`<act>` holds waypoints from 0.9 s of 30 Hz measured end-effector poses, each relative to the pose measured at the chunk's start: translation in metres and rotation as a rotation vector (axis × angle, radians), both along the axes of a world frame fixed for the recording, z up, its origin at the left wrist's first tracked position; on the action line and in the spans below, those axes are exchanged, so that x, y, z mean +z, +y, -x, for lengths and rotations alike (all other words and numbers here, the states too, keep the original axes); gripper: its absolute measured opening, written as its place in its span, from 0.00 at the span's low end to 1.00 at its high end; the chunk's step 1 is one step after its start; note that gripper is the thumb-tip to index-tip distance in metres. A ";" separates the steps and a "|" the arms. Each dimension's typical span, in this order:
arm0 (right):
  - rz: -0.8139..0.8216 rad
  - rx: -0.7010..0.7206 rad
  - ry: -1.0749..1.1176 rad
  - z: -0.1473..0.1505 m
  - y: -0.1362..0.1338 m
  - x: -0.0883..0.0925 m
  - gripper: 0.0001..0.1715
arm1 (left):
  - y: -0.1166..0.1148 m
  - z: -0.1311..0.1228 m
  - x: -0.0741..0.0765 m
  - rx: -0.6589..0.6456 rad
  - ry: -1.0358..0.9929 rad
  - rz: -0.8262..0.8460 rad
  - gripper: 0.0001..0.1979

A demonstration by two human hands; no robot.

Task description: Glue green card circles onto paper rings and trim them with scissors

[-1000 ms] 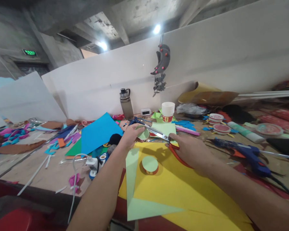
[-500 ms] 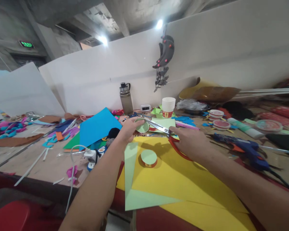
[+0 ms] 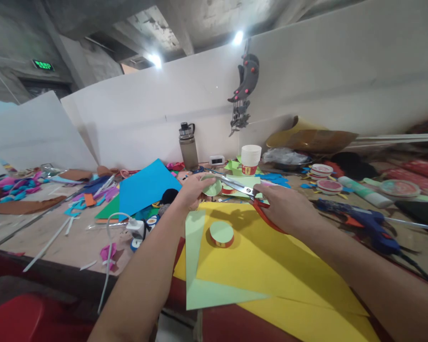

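Between the thumb and fingers of my left hand is a pale green paper disc, tilted up. My right hand is closed round the orange-red handles of a pair of scissors. The blades point left and their tips reach the disc's upper edge; whether they touch it I cannot tell. Below the hands, a low piece cut from a paper cup, topped with pale green paper, sits on a yellow sheet. A pale green sheet lies partly under the yellow one.
Stacked paper cups and a water bottle stand at the back. A blue glue gun lies on the right, a white charger with its cable on the left. Blue sheets and scraps cover the left side.
The scissor blades look more closed than before, and the green disc has turned slightly in my left hand. The whole view has shifted a little.
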State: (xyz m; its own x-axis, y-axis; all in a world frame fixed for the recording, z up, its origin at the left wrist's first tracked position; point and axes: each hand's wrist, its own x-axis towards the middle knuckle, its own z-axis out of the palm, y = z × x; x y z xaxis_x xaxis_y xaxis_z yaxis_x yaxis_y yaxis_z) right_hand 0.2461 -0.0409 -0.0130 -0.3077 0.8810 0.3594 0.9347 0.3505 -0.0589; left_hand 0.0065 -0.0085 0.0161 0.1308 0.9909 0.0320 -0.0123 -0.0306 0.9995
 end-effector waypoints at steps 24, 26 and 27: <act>0.000 -0.017 -0.104 0.001 -0.007 0.009 0.18 | 0.000 0.002 0.001 -0.058 0.036 0.017 0.10; -0.005 -0.003 -0.106 0.000 -0.008 0.010 0.18 | 0.000 0.002 0.001 -0.057 0.034 0.017 0.09; -0.006 -0.003 -0.104 0.000 -0.009 0.010 0.17 | 0.000 0.002 0.002 -0.057 0.029 0.015 0.08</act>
